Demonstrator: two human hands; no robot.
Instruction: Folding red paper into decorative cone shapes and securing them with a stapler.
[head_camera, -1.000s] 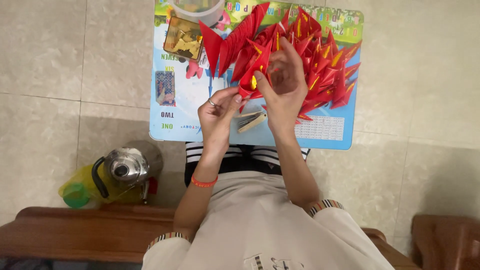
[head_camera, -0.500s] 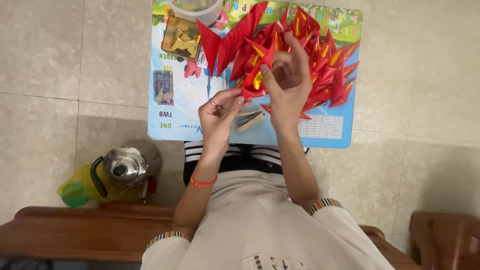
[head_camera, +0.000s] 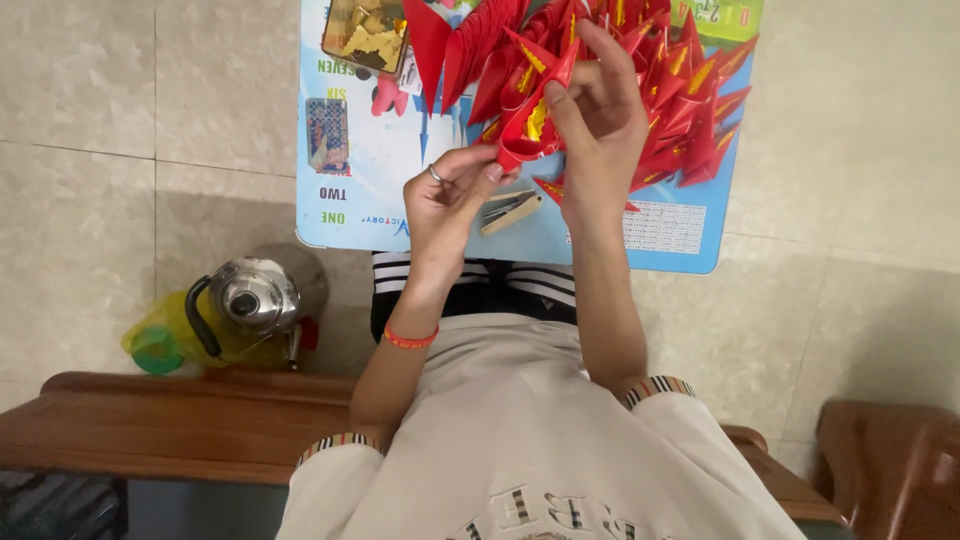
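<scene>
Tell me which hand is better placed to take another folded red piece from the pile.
Probably the right hand: it lies over the red paper pile, while the left hand pinches the lower tip of the red folded piece nearer the body.

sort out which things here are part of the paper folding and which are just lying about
In use: left hand, right hand, red folded paper piece, pile of red paper pieces, blue table.

Lying about: metal kettle, clothespin, green cup, wooden bench.

Hands: two, left hand (head_camera: 445, 205) and right hand (head_camera: 600, 125)
Kettles: one steel kettle (head_camera: 250, 297)
Wristbands: one orange wristband (head_camera: 410, 340)
Red paper pieces (head_camera: 530, 120): too many to count
</scene>
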